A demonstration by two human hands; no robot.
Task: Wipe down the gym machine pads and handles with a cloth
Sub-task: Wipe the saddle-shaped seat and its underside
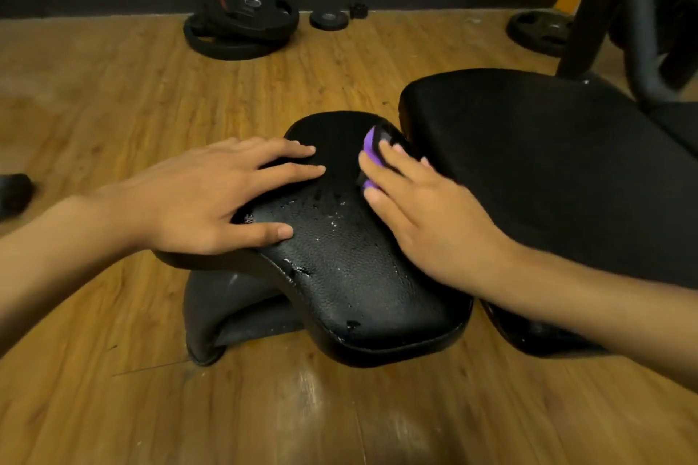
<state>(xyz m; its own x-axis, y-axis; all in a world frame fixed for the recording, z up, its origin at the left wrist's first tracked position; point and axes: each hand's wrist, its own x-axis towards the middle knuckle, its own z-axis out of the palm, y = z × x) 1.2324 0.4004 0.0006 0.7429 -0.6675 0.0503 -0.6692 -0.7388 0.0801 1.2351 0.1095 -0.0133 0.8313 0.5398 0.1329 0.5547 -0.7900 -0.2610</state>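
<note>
Wiping is underway on the seat pad [351,276]: right hand [423,211] is pressing the cloth [372,147] flat under straight fingers at the far end, left hand [211,200] is lying spread, bracing. Droplets [332,217] are glinting mid-pad, so I judge the next stroke needs dragging nearward.

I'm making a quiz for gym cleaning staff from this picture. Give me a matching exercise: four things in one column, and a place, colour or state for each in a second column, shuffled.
Column one:
1. left hand
2. right hand
3. cloth
4. weight plates

Column two:
A. purple
B. stacked on the floor by the far wall
C. flat on the left side of the seat pad, holding nothing
D. pressing the cloth onto the seat pad

Pairs: 1-C, 2-D, 3-A, 4-B.
</note>
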